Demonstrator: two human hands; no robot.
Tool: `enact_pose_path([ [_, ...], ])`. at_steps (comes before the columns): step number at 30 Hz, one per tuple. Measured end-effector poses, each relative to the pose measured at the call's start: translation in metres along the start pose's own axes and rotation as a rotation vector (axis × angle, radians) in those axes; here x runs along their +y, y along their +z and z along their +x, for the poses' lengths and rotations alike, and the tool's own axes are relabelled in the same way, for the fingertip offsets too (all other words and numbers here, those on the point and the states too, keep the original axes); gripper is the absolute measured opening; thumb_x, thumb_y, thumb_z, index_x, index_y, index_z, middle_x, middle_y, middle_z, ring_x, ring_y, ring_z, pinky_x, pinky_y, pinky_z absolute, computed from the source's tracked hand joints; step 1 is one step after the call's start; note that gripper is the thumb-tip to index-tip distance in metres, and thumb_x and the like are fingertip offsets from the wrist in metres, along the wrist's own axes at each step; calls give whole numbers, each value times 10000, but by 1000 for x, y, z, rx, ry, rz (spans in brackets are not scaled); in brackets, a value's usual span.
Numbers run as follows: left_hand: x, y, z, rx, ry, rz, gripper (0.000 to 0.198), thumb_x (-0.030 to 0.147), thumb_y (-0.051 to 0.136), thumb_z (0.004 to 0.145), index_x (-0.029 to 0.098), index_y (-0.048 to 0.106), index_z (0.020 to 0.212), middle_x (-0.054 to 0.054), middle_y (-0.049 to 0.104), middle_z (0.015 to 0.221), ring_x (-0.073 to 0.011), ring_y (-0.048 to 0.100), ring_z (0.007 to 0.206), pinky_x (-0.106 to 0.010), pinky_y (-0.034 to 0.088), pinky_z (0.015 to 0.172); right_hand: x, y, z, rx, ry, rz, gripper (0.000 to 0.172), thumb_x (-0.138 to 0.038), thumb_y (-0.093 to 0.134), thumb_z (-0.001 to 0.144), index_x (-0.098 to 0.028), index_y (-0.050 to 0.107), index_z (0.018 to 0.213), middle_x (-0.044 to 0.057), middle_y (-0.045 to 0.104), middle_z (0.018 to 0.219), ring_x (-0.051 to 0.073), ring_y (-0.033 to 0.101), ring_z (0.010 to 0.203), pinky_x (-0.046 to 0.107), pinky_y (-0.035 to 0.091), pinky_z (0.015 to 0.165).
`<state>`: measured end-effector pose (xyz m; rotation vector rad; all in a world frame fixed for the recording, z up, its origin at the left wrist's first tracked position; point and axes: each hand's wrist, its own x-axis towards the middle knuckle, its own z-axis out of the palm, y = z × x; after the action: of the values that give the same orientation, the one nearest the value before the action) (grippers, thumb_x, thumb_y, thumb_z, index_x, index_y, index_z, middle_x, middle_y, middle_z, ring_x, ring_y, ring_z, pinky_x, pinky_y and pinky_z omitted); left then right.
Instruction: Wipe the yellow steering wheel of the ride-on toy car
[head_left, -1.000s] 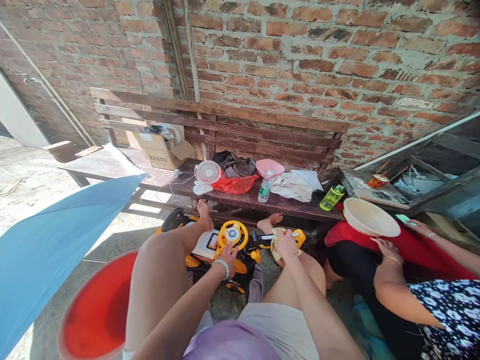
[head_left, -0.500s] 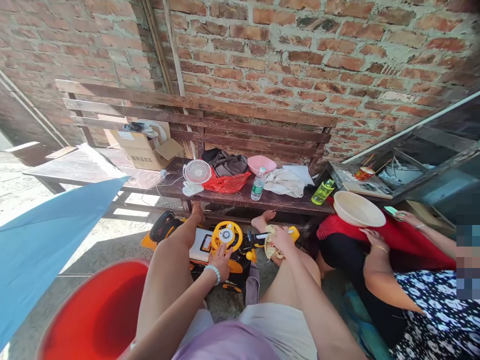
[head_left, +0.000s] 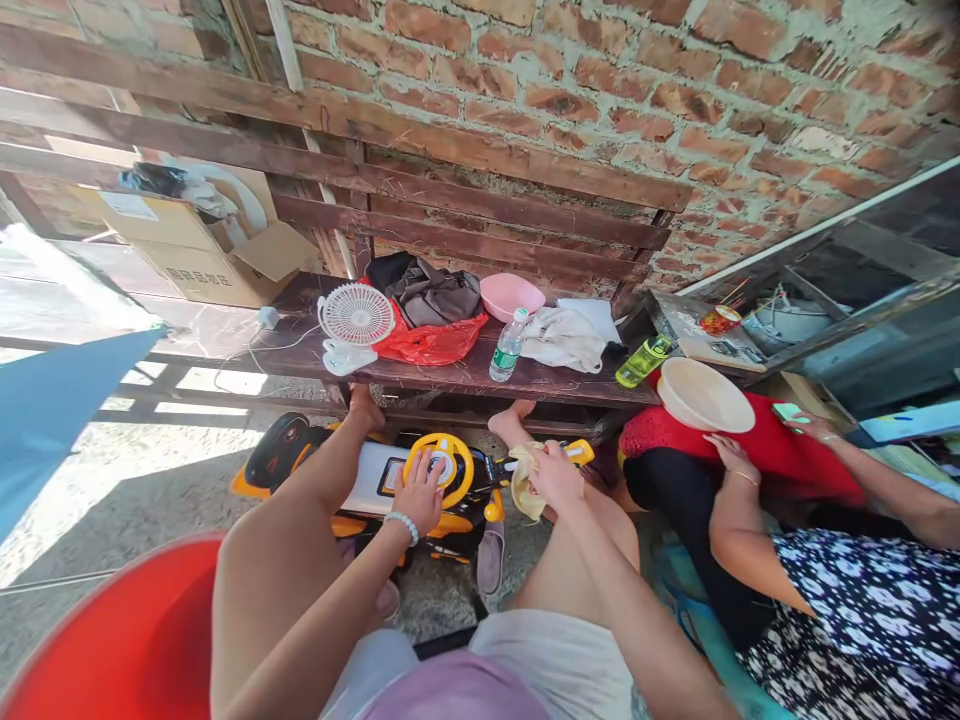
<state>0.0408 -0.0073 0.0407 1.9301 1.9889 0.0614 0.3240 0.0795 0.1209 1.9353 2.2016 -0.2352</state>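
Note:
My left hand lies over the lower left rim of a yellow toy steering wheel, fingers extended and slightly apart. The wheel belongs to a black, white and yellow ride-on toy car between my legs. Closed around a pale yellow cloth, my right hand is beside a yellow-ended arm of the toy. Part of the cloth is hidden behind my fingers.
A wooden bench bears a cardboard box, fan, red bag, water bottle, pink basin and green bottle. A red tub stands left. At right, a person sits beside a cream basin.
My view has shifted closer to the bench and rightward. My left hand's fingers now lie further up the wheel's left side. The cloth in my right hand hangs in a different shape.

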Motion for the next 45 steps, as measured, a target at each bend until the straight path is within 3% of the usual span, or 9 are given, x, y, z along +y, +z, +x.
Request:
enact_pose_path([
  [3, 1, 3, -3, 3, -8, 9, 688, 298, 427, 1012, 245, 377, 1696, -86, 177, 1816, -328, 94, 1689, -621, 84, 1337, 40, -10, 13, 14, 234, -63, 388, -391, 497, 1076, -314, 707, 1393, 115, 533, 1421, 260, 629, 1139, 322, 497, 880],
  [5, 3, 2, -5, -12, -15, 4, 691, 301, 417, 1017, 242, 362, 1703, -84, 162, 1817, -327, 94, 1689, -618, 77, 1338, 43, -11, 15, 10, 259, -66, 380, -379, 510, 1071, -315, 707, 1389, 108, 536, 1404, 252, 625, 1124, 318, 492, 882],
  [11, 4, -2, -7, -21, -8, -11, 686, 310, 410, 1028, 232, 351, 1707, -97, 152, 1818, -333, 126, 1685, -615, 78, 1338, -38, 16, -11, 7, -49, 33, 400, -275, 551, 1027, -329, 691, 1398, 73, 521, 1514, 224, 603, 1159, 291, 476, 969],
  [14, 2, -1, -6, -38, -3, -12, 704, 296, 408, 1018, 229, 331, 1715, -91, 140, 1820, -331, 123, 1686, -612, 85, 1340, -51, 21, -17, -31, -125, 34, 455, -258, 570, 1011, -353, 652, 1448, 64, 500, 1548, 233, 595, 1193, 291, 484, 962],
  [23, 9, -3, -6, -41, -51, -29, 717, 263, 413, 990, 240, 356, 1704, -82, 155, 1818, -338, 94, 1688, -647, 71, 1338, 36, -11, 10, -10, 221, -63, 391, -311, 503, 1061, -320, 698, 1399, 102, 554, 1432, 248, 633, 1120, 322, 496, 886],
  [29, 24, -9, 6, -33, -65, -58, 739, 256, 467, 959, 154, 381, 1685, -113, 175, 1814, -348, 51, 1691, -644, 40, 1344, -31, 8, 5, 48, -182, 243, 363, -332, 473, 1094, -310, 740, 1338, 35, 615, 1464, 181, 641, 1214, 239, 458, 1032],
  [32, 17, -6, 11, -39, -12, -61, 778, 267, 475, 961, 158, 316, 1715, -104, 139, 1818, -351, 88, 1688, -598, 62, 1357, -58, 9, 11, 20, -241, 218, 355, -366, 457, 1102, -303, 765, 1265, 39, 679, 1358, 185, 659, 1169, 246, 469, 997],
  [39, 6, 5, 7, 51, 41, 24, 744, 321, 503, 989, 207, 347, 1708, -105, 235, 1799, -367, 203, 1664, -619, 132, 1337, -29, -10, 35, -86, -125, 65, 338, -368, 533, 1057, -276, 791, 1256, 109, 700, 1297, 262, 677, 1125, 318, 481, 921],
  [45, 9, 10, 4, 124, 30, 38, 707, 300, 487, 998, 204, 385, 1691, -116, 286, 1784, -369, 247, 1646, -630, 155, 1324, -52, -6, 16, -25, -351, 303, 312, -390, 551, 1058, -311, 784, 1250, 52, 686, 1327, 198, 674, 1166, 260, 485, 974],
])
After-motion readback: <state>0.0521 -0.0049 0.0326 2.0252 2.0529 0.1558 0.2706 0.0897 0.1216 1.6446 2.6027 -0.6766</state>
